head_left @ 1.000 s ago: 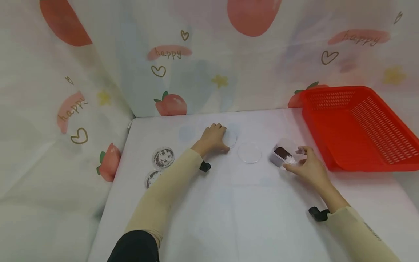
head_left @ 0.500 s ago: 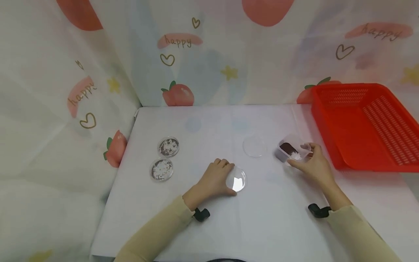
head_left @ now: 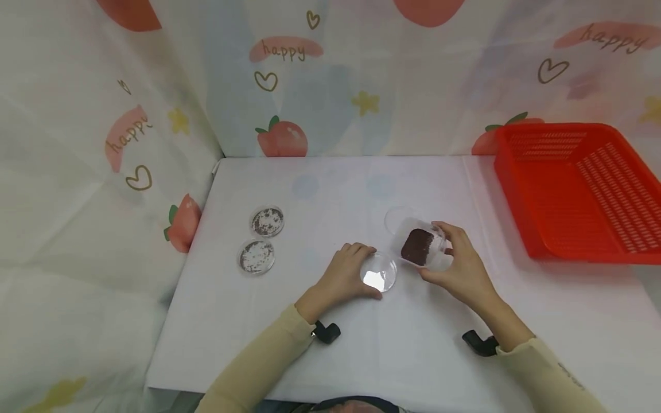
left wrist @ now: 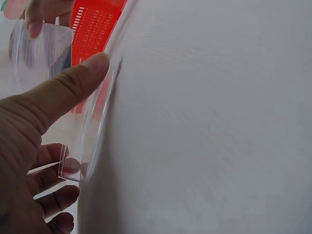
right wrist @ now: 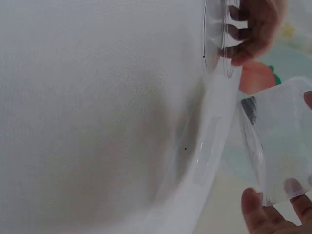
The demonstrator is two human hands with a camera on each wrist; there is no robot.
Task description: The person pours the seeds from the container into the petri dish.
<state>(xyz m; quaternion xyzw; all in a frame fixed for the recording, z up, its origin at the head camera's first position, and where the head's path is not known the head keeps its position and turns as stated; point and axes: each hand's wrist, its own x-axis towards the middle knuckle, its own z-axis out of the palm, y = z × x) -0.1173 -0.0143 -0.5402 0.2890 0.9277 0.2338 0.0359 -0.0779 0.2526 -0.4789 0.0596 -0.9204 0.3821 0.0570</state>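
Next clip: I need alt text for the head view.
Left hand grips an empty clear round dish on the white table; right hand holds a clear plastic box of dark brown granules tilted beside it. Two filled dishes sit left, a red basket right.

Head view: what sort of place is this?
Probably a makeshift tabletop recording booth, not a proper lab: a white-covered table enclosed by a strawberry-print "happy" curtain, with clear round dishes of speckled grains and a red plastic basket at the right.
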